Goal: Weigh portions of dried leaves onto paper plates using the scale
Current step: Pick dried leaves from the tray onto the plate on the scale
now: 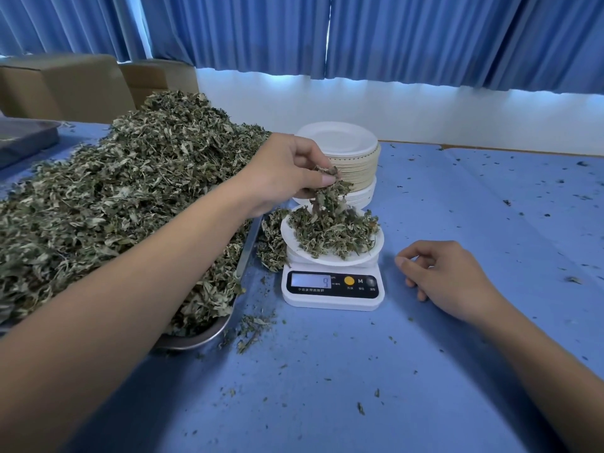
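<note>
A person's left arm reaches out across a heaped pile (pixel 130 178) of dried leaves, the left hand (pixel 284 171) held palm-down just above a plate (pixel 291 238) on the scale (pixel 333 289). Its fingers (pixel 323 180) and thumb pinch a clump (pixel 330 194) of leaves that hangs down to the mound already on the plate. The scale's lit display shows a 9.

The right hand (pixel 447 276) rests on the blue counter (pixel 327 387) just right of the scale, fingers loosely curled and holding nothing, thumb pointing toward the scale.

The pile fills a metal tray (pixel 202 335) at left and spills over its edge beside the scale. A stack (pixel 340 138) of paper plates stands just behind the scale. Leaf crumbs dot the counter. Blue curtains (pixel 392 34) hang behind, with cardboard boxes (pixel 65 86) at far left.
</note>
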The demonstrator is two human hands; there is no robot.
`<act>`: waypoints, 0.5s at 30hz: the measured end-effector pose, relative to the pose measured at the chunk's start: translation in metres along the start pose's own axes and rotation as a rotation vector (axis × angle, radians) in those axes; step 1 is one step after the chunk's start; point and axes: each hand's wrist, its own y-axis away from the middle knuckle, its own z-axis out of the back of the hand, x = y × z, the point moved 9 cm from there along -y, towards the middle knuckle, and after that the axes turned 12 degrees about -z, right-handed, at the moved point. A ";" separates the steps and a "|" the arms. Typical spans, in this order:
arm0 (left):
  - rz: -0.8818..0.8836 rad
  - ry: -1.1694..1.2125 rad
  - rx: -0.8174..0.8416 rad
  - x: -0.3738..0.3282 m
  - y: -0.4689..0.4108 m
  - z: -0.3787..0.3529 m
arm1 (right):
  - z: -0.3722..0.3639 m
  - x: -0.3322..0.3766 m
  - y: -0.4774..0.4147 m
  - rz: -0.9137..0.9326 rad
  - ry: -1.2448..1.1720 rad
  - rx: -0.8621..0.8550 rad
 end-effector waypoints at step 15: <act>0.057 0.334 -0.174 0.005 0.003 0.001 | 0.000 -0.001 -0.001 -0.012 -0.031 0.016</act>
